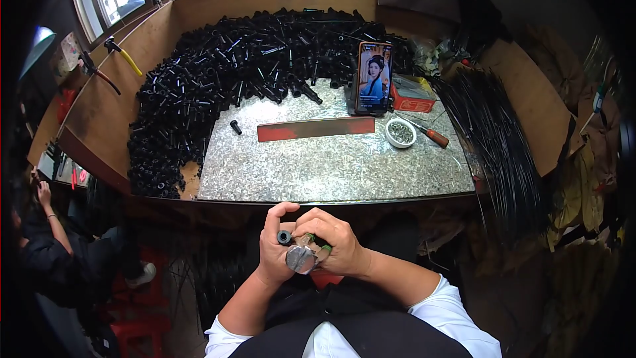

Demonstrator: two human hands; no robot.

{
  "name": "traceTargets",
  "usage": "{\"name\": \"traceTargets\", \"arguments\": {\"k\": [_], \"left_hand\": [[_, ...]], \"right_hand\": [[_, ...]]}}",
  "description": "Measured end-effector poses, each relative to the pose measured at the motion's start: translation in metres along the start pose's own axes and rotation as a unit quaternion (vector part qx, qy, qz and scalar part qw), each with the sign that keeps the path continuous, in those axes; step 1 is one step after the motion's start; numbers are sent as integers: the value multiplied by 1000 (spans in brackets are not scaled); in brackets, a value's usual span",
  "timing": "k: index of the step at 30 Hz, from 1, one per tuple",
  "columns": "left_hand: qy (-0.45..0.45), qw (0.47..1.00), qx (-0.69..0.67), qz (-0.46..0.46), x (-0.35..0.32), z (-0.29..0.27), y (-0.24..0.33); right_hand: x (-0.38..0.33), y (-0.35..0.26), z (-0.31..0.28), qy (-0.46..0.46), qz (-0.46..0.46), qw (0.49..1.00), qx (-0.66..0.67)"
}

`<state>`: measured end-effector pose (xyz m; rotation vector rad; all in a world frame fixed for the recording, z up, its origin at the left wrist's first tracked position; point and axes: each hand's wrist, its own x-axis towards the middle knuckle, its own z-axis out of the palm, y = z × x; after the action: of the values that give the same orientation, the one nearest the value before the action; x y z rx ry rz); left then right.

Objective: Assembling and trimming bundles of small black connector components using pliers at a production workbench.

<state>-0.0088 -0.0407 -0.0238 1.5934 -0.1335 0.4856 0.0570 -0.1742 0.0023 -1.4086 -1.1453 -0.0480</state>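
My left hand (269, 252) is closed around a small black tubular part (284, 237), whose hollow round end faces up, with one finger stretched out past it. Right beside it, my right hand (339, 244) grips a tool with a broad, rounded metal head split by a line, which looks like end-cutting pincers (302, 260). Bits of green show among the right fingers; I cannot tell whether they are handle grips or finger covers. Both hands meet in front of my body, just off the near edge of the speckled worktop (318, 172).
A large heap of black tubular parts (265, 59) fills the bench's back and left. On the worktop lie a red-brown bar (318, 128), a propped phone (373, 79), a white bowl of small metal pieces (400, 133) and a screwdriver (434, 136). Black rods (497, 139) lie right. Another person (59, 252) sits left.
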Motion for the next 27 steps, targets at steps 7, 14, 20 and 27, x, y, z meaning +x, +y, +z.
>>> {"name": "traceTargets", "arguments": {"k": [7, 14, 20, 27], "left_hand": [[11, 999, 33, -31, -1, 1, 5], [6, 998, -19, -52, -3, 0, 2], [51, 993, -104, 6, -3, 0, -3], [37, 995, -83, -37, -5, -21, -5]], "right_hand": [[2, -2, -1, -17, -3, 1000, 8], [6, 5, -5, -64, -36, 996, -52], [17, 13, -7, -140, 41, 988, -54], [32, -11, -17, -186, 268, 945, 19]]}}
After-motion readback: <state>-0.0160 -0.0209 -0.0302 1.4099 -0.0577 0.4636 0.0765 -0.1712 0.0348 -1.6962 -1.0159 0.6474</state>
